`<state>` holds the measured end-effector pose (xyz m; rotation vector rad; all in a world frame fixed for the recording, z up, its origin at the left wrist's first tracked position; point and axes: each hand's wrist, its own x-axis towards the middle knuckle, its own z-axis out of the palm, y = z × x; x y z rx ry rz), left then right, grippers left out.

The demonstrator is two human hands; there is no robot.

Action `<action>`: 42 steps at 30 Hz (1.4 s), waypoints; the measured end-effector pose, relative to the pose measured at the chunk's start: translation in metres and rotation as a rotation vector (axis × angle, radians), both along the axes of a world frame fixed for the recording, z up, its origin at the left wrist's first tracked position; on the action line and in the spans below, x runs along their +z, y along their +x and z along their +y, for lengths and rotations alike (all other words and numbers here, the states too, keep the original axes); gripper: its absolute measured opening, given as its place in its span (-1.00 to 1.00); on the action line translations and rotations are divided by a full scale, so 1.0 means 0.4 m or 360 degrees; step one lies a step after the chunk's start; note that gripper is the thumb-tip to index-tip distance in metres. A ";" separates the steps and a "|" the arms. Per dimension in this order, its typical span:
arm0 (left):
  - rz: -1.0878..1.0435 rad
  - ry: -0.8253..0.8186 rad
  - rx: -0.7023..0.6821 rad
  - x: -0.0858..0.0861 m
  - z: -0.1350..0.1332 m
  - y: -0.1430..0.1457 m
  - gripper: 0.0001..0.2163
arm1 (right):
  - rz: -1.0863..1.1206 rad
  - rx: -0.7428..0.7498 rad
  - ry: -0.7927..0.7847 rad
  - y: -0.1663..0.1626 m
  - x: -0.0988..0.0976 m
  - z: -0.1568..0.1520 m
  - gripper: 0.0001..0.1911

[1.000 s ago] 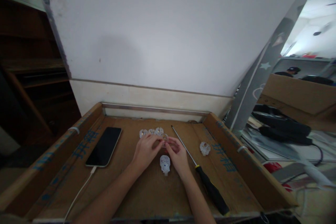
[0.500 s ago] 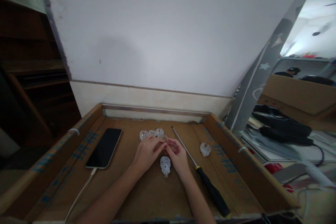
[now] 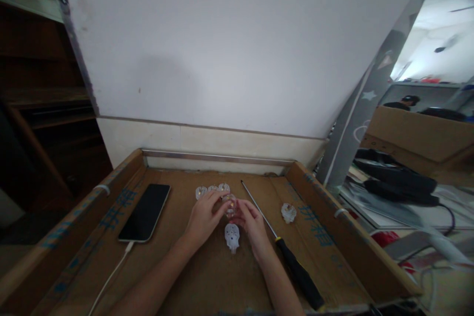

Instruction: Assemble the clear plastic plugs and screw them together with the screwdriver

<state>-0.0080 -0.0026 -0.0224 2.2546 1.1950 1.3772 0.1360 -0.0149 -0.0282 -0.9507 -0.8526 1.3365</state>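
Note:
Between my two hands is a clear plastic plug housing (image 3: 230, 203) with brass-coloured metal inside. My left hand (image 3: 205, 213) pinches it from the left with thumb and fingers. From the right, the fingers of my right hand (image 3: 250, 219) close on its edge and lower side. Just below lies a whitish, translucent plug cover (image 3: 232, 237), its narrow end toward me. Behind my left hand sit several similar clear housings in a row, such as the leftmost housing (image 3: 200, 192); my fingers partly cover them. One more clear housing (image 3: 288, 213) rests apart on the right.
A screwdriver (image 3: 298, 271) with a black and yellow handle lies slanting right of my right hand. On the left is a phone (image 3: 145, 213) with a white cable (image 3: 111, 279). Raised walls edge the cardboard tray (image 3: 355, 252). A person (image 3: 405, 102) is in the far right background.
My fingers have shifted around the held housing, and more of it now shows between them. The view has moved slightly; the things lying on the cardboard stay in place.

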 end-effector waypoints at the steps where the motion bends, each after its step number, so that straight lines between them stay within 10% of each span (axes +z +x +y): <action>1: -0.0001 0.0004 -0.0004 0.001 -0.003 0.001 -0.80 | 0.0036 0.0025 -0.0017 0.001 0.003 -0.002 -0.54; 10: 0.0118 0.0180 -0.0049 0.010 -0.011 0.004 -0.80 | 0.0228 0.0273 -0.0120 -0.001 0.024 -0.022 -0.61; 21: 0.0652 -0.0160 -0.0347 0.013 -0.069 -0.024 -0.38 | 0.0033 -0.0203 0.0013 0.022 -0.008 0.014 -0.43; 42: 0.0587 -0.0249 0.0140 -0.004 -0.029 -0.018 -0.50 | -0.1213 -0.0339 0.0679 -0.022 -0.022 -0.030 -0.79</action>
